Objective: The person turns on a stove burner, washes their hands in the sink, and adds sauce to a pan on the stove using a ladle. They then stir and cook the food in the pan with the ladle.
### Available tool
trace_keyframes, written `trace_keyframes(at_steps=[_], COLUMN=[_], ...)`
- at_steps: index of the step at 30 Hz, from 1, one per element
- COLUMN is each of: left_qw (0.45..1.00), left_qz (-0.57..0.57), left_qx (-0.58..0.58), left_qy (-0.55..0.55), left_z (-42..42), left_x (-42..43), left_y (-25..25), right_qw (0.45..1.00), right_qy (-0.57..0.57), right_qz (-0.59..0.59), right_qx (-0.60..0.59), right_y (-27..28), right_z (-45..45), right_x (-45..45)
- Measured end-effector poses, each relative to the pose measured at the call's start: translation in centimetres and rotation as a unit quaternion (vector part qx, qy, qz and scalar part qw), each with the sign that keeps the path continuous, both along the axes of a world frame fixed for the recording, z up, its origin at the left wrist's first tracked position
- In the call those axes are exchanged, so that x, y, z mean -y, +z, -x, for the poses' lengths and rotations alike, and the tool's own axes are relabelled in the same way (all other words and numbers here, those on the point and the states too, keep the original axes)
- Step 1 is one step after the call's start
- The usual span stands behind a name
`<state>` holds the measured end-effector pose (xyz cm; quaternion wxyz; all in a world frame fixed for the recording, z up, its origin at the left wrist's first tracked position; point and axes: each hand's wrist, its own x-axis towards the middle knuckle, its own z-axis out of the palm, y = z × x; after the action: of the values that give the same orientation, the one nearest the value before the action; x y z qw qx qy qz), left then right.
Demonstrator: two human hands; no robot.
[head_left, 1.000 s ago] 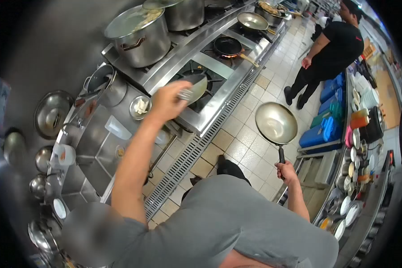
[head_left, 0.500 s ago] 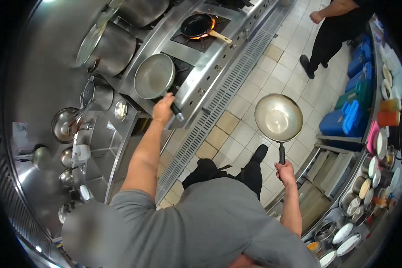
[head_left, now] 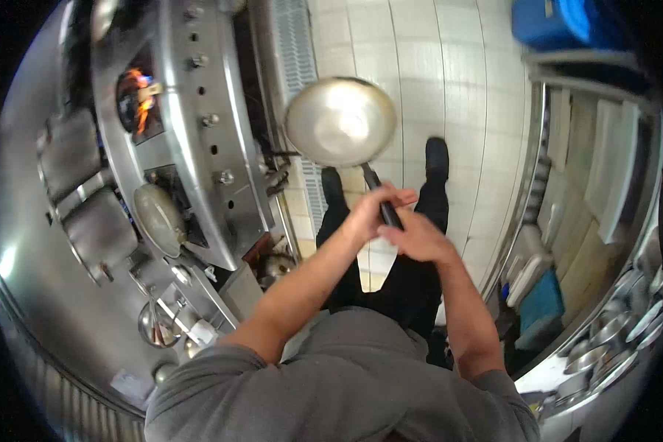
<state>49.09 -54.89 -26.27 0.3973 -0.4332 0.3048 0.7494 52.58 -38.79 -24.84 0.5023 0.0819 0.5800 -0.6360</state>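
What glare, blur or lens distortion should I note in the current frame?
Head view: bright glare in the held pan and on the steel wall; motion blur smears the large pots and softens the stove; wide-angle distortion bows the floor lines outward, and the corners fall to black.

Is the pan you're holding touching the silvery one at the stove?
Apart: the head view shows the stove front between the held pan and the silvery one.
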Motion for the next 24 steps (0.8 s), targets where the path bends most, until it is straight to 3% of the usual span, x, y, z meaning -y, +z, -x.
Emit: trace_keyframes(at_steps=[2, 3, 4, 5, 7, 8, 9, 11, 12, 14, 15, 17, 18, 19, 21, 23, 24], left_qw=[0.985, 0.97, 0.914, 0.863, 0.761, 0.729, 0.709, 0.657, 0.658, 0.698, 0.682, 0.568, 0.576, 0.645, 0.752, 0.815, 0.809], left_qz=[0.153, 0.235, 0.395, 0.472, 0.605, 0.663, 0.684, 0.708, 0.707, 0.69, 0.682, 0.667, 0.664, 0.661, 0.628, 0.561, 0.517], left_qx=[0.071, 0.059, 0.034, 0.019, -0.004, -0.048, 0.009, 0.095, 0.099, 0.176, 0.143, 0.052, 0.052, 0.071, 0.109, 0.138, 0.191], left_qy=[0.031, -0.016, -0.089, -0.182, -0.236, -0.164, -0.17, -0.243, -0.24, -0.077, -0.22, -0.478, -0.473, -0.376, -0.169, 0.048, 0.204], left_z=[0.7, 0.6, 0.2, -1.6, -3.8, -7.4, -7.6, -3.8, -3.7, -2.8, -4.4, -7.5, -7.0, -6.1, -4.2, -1.7, -0.3], left_x=[2.2, 4.8, 7.4, 11.9, 18.5, 24.7, 27.1, 27.2, 29.0, 33.0, 37.5, 45.9, 46.8, 47.5, 48.4, 48.3, 47.8], left_y=[-5.4, -8.9, -12.4, -17.4, -22.6, -29.5, -30.5, -26.6, -27.3, -30.0, -33.8, -41.1, -42.4, -42.9, -42.2, -41.3, -40.9], right_qw=[0.986, 0.958, 0.928, 0.915, 0.859, 0.834, 0.827, 0.845, 0.855, 0.873, 0.881, 0.878, 0.886, 0.864, 0.868, 0.852, 0.854], right_qy=[-0.151, -0.253, -0.293, -0.315, -0.367, -0.404, -0.414, -0.377, -0.351, -0.302, -0.277, -0.278, -0.256, -0.27, -0.227, -0.234, -0.232], right_qz=[-0.051, -0.098, -0.205, -0.248, -0.334, -0.358, -0.356, -0.356, -0.353, -0.346, -0.342, -0.307, -0.302, -0.303, -0.326, -0.332, -0.335], right_qx=[0.051, 0.097, 0.1, 0.053, 0.129, 0.114, 0.133, 0.13, 0.143, 0.165, 0.175, 0.238, 0.243, 0.299, 0.297, 0.33, 0.325], right_y=[-4.0, -5.3, -6.9, -10.1, -11.6, -11.0, -10.8, -11.0, -11.2, -11.7, -12.0, -11.9, -12.6, -12.7, -11.4, -10.6, -9.8], right_z=[-3.7, -5.0, -6.4, -10.4, -14.5, -15.7, -17.0, -18.9, -19.7, -21.3, -22.2, -23.7, -25.6, -27.5, -28.9, -31.1, -31.4], right_x=[-2.2, -4.1, -5.7, -8.2, -11.3, -11.6, -11.9, -11.3, -10.4, -8.6, -7.4, -5.4, -4.9, -4.4, -3.5, -3.1, -3.3])
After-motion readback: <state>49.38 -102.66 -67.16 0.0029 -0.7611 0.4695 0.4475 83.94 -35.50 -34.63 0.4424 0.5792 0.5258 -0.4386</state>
